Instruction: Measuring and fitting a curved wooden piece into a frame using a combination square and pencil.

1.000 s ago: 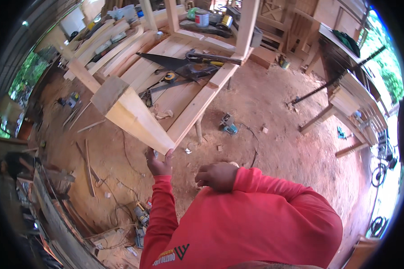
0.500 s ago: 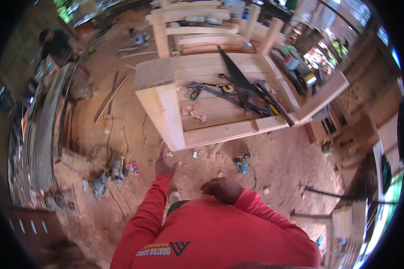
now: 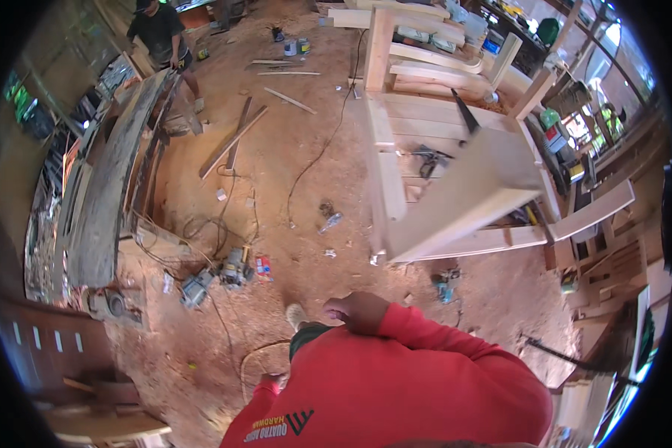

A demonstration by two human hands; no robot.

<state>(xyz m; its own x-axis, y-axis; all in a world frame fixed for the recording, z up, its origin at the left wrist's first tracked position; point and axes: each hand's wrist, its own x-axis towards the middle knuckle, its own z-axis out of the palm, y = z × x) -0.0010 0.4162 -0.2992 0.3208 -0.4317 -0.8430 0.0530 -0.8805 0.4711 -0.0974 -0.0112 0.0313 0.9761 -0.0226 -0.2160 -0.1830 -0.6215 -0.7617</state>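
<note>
My right hand [image 3: 358, 311] is held in front of my red sweatshirt, its fingers curled in, with nothing showing from them. My left hand [image 3: 277, 378] is low beside my body, mostly hidden by the sleeve and the picture's blur, so its fingers cannot be made out. Ahead to the right stands a wooden frame [image 3: 485, 240] with slats across it. A thick pale post [image 3: 455, 205] rises at its near corner, close to me and slightly blurred. Neither hand touches the frame. Behind the post, a saw blade [image 3: 465, 112] and other tools lie on the slats.
Corded power tools [image 3: 235, 266] lie on the dirt floor to the left, and a teal power tool [image 3: 446, 285] lies below the frame. Loose wood strips [image 3: 235, 142] lie farther off. Weathered boards [image 3: 119, 194] are stacked at left, beside another person [image 3: 157, 33].
The frame has shifted to the right in view, and its post now covers most of the tools. My left hand has dropped from near the post's foot to my side. My right hand stays curled.
</note>
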